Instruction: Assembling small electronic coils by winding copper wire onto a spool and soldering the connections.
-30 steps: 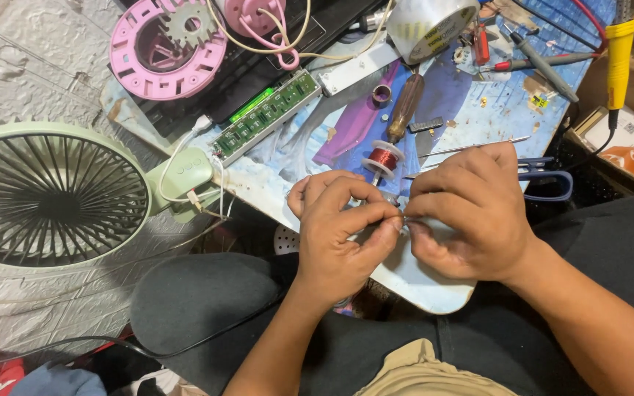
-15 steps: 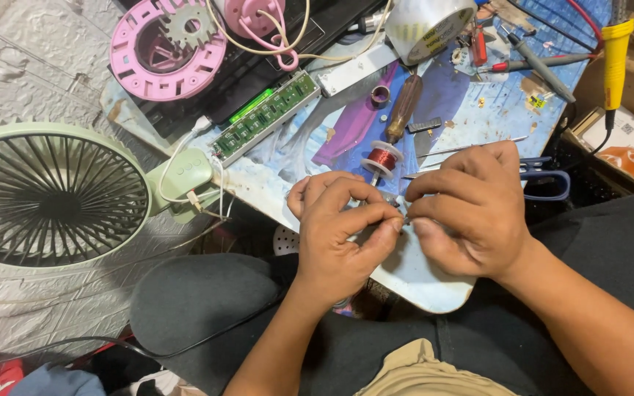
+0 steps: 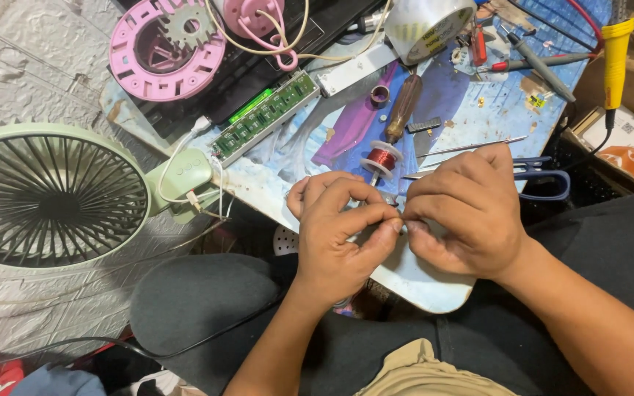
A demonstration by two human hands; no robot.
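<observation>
Lower centre of frame: left hand (image 3: 339, 238) and right hand (image 3: 464, 213) are brought together fingertip to fingertip, both pinched narrow on something tiny at the meeting point; the item is too small to be identified. Hands are held over the near edge of the work board (image 3: 420, 282), which rests across the lap. Just above the hands, a spool of red copper wire (image 3: 382, 158) is seen on the board, beside a brown-handled screwdriver (image 3: 403, 106). Further up left, a green circuit board (image 3: 264, 116) is laid diagonally. Left edge: pale green fan (image 3: 53, 198). Top left: pink round housing (image 3: 157, 55). Top right: yellow-handled soldering iron (image 3: 615, 51).
</observation>
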